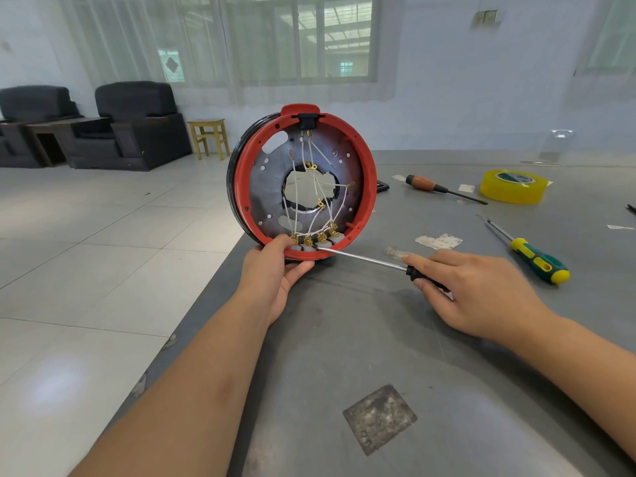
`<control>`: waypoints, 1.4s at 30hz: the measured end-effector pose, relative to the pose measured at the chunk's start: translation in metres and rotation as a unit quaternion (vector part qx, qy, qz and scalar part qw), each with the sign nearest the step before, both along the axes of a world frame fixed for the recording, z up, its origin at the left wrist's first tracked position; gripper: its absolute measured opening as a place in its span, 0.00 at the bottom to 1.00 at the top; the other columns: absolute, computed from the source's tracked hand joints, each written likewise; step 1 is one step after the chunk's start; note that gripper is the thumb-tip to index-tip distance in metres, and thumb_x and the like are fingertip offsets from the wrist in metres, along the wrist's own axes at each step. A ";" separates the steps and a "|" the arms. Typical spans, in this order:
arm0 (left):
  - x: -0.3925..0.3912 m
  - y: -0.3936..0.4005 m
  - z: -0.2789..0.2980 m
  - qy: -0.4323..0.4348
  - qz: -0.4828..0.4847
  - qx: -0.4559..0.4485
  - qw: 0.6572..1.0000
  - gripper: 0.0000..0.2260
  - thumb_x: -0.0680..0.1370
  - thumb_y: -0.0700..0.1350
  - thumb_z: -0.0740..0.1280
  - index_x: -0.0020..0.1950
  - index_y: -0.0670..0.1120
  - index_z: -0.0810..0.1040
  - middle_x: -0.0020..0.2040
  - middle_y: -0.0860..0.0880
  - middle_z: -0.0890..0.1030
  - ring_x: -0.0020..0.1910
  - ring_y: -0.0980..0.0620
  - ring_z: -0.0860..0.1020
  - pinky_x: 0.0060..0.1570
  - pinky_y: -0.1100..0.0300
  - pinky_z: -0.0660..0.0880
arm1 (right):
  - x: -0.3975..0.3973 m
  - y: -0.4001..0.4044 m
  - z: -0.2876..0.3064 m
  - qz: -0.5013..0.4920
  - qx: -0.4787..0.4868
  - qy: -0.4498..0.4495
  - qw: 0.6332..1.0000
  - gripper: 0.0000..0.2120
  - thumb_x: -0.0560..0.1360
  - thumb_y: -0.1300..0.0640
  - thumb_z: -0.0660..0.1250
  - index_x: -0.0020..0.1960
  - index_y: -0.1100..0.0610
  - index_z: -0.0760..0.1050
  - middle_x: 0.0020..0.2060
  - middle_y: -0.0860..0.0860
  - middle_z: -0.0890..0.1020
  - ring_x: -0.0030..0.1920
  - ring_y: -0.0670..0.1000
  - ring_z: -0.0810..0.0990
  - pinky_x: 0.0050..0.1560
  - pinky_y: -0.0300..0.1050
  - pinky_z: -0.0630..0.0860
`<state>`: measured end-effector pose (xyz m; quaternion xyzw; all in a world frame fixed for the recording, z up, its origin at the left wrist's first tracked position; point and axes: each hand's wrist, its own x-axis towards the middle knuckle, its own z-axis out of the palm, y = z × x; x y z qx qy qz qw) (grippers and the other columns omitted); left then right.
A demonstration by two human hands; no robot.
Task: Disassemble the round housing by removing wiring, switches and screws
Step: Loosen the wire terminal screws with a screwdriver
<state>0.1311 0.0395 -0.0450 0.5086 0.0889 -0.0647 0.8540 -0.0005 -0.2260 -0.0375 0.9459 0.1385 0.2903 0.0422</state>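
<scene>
Head view: the round housing stands on edge at the left border of the grey, scuffed table, its open side facing the camera. It has a red plastic rim, a dark metal plate with a ragged central hole, and a black connector block at the top. Thin white wires with brass terminals cross the plate and run down to a row of grey switch blocks at the housing's lower rim. The left hand grips that lower rim, thumb curled over the inside edge beside the leftmost block, fingers wrapped beneath. The right hand, right of the housing, pinches the black handle of a screwdriver; its bright steel shaft slants up-left, the tip touching the switch blocks. Further right of the housing lie a green-and-yellow screwdriver, a wooden-handled screwdriver and a yellow tape roll, well apart from it.
</scene>
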 end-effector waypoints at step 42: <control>-0.013 -0.002 0.006 0.038 -0.007 -0.127 0.991 0.02 0.82 0.37 0.66 0.50 0.39 0.77 0.43 0.40 0.86 0.44 0.43 0.88 0.42 0.49 0.86 | -0.003 0.027 -0.009 0.014 0.122 0.080 0.989 0.23 0.82 0.44 0.56 0.74 0.48 0.72 0.53 0.46 0.81 0.49 0.52 0.81 0.46 0.48 0.79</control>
